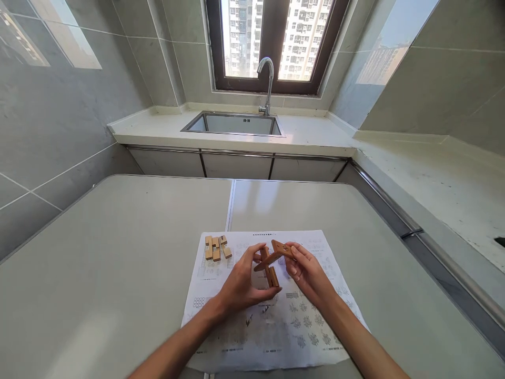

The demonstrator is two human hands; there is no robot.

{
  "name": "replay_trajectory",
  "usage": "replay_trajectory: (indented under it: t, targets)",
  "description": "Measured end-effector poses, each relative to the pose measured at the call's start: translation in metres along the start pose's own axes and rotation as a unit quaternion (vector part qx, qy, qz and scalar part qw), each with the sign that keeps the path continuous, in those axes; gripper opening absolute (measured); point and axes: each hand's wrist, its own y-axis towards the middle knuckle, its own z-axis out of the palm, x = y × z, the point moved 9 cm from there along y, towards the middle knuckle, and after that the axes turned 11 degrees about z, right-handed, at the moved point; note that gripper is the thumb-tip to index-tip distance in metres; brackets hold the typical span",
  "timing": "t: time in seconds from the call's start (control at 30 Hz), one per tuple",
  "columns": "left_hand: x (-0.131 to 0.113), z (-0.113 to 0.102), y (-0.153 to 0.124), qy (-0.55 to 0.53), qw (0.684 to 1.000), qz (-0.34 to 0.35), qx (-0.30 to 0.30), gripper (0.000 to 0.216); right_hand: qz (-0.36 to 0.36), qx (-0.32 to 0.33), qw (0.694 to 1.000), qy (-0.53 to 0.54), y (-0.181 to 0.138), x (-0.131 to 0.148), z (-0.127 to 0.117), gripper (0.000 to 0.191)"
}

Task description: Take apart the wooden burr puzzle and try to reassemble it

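We see the L hand [245, 280] gripping a brown wooden block [273, 277] betw. thumb and fingers, over the printed sheet [215, 310]. The R hand [309, 271] pinches a brown wooden pc. [281, 248] crossing it; whether joined, we cannot tell. Small light wooden blocks [216, 255] lie at the sheet's far L corner.

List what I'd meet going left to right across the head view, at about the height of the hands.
Small blocks → left hand → brown pieces → right hand → metal rail.
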Motion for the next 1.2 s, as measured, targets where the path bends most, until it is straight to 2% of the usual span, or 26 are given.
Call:
replay_trajectory:
  t: [0.13,0.27,0.43,0.6,0.7,0.77,0.9,1.0,1.2]
  targets:
    - [0.002,0.001,-0.001,-0.005,1.000,-0.006,-0.002,0.093,-0.032,-0.039,0.999,-0.003,-0.002,0.006,-0.004,0.036]
    - [0.001,0.000,-0.001,-0.005,1.000,-0.008,-0.001,0.093,-0.081,-0.084,0.989,-0.089,-0.005,0.009,-0.008,0.036]
    - [0.002,-0.002,-0.001,0.002,1.000,-0.020,-0.014,0.093,-0.143,-0.162,0.946,-0.242,-0.011,0.016,-0.015,0.040]
    - [0.000,-0.007,0.000,-0.008,0.999,-0.022,-0.036,0.086,-0.163,-0.213,0.892,-0.365,-0.013,0.019,-0.017,0.042]
    - [-0.003,-0.009,0.004,-0.066,0.997,-0.014,-0.029,0.069,-0.176,-0.215,0.855,-0.438,-0.015,0.020,-0.008,0.037]
    - [-0.002,-0.010,0.005,-0.118,0.992,-0.032,-0.025,0.061,-0.183,-0.200,0.839,-0.471,-0.016,0.019,-0.001,0.033]
    - [0.008,-0.008,0.003,-0.240,0.965,-0.098,-0.029,0.059,-0.210,-0.164,0.817,-0.511,-0.017,0.017,0.010,0.027]
    - [0.014,-0.007,0.002,-0.316,0.940,-0.119,-0.047,0.060,-0.239,-0.142,0.799,-0.533,-0.016,0.015,0.015,0.023]
    - [0.026,-0.003,0.001,-0.396,0.902,-0.156,-0.073,0.055,-0.272,-0.136,0.779,-0.548,-0.016,0.014,0.017,0.016]
